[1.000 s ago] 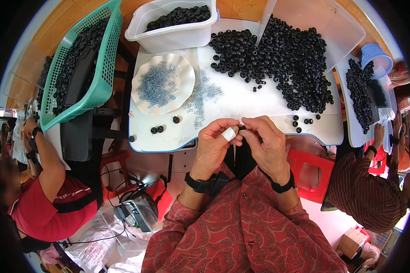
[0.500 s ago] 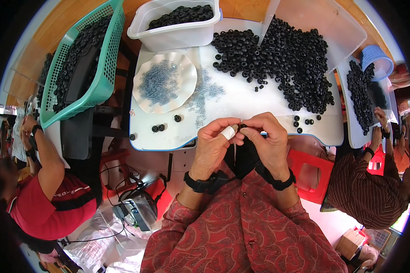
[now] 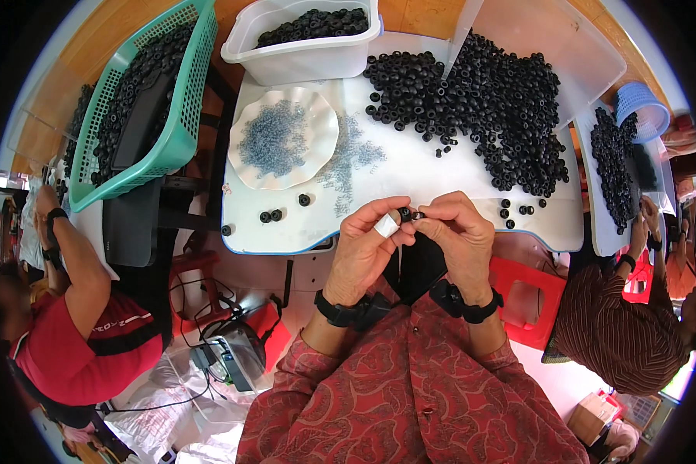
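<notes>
White tabletop (image 3: 410, 166), smooth, rounded corners, pale blue edging. Across its far right lies a broad heap of black rings (image 3: 491, 93), matte, small and round with a hole through each, rubbery-looking. Left of the table a teal plastic basket (image 3: 179, 116), lattice walls, tilted, loaded with the same black pieces. At the far edge a white rectangular tub (image 3: 305, 54), translucent plastic, also filled with black rings. Near the table's left, a white plate (image 3: 243, 147) with a wavy scalloped rim, holding a mound of tiny grey-blue wire springs (image 3: 274, 139); more springs are scattered just beside it on the bare top. A few loose black rings (image 3: 271, 216) sit near the front edge. Small blue lattice cup (image 3: 642, 104) at the far right.

Two other people sit at the sides: a red sleeve at left, a striped brown shirt at right.

Wearer in a red patterned shirt, black wristbands on both wrists. Left hand (image 3: 363, 247) and right hand (image 3: 456, 236) meet over the table's front edge, fingertips pinched together on one small black ring (image 3: 404, 214) between them. White tape wraps a finger of the left hand. The right fingers close on the ring's right side; whether anything else is held there is too small to tell.
</notes>
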Demonstrator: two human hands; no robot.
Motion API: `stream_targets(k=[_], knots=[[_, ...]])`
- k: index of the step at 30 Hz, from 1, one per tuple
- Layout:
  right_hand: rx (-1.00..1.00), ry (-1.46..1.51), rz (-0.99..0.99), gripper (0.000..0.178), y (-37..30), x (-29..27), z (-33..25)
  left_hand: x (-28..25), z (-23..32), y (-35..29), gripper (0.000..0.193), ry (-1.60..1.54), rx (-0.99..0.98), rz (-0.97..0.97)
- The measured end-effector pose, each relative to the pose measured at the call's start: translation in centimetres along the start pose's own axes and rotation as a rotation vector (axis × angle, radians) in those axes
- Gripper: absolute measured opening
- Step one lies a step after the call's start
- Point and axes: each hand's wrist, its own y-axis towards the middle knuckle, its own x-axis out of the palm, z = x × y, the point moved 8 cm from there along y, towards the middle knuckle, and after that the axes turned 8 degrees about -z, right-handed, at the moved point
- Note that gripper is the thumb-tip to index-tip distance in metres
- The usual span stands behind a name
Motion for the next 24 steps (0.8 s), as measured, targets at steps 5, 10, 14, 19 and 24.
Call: stream_targets(k=[5, 10, 14, 19, 24], knots=[[0.006, -0.001, 0.000, 0.016, -0.02, 0.07, 0.12, -0.23, -0.23, 0.02, 0.027, -0.016, -0.005, -0.007], [0.009, 0.009, -0.001, 0.015, -0.03, 0.12, 0.13, -0.01, -0.06, 0.05, 0.027, 0.012, -0.011, 0.016], [0.024, 0.021, -0.001, 0.015, 0.02, 0.36, -0.10, 0.16, 0.07, -0.05, 0.026, 0.013, -0.004, -0.001], [0.042, 0.058, 0.003, 0.014, 0.00, 0.51, -0.03, 0.44, 0.18, -0.07, 0.025, 0.045, 0.007, -0.003], [0.036, 0.009, -0.020, 0.015, -0.01, 0.57, -0.23, 0.70, 0.45, -0.16, 0.024, 0.096, 0.016, 0.003]])
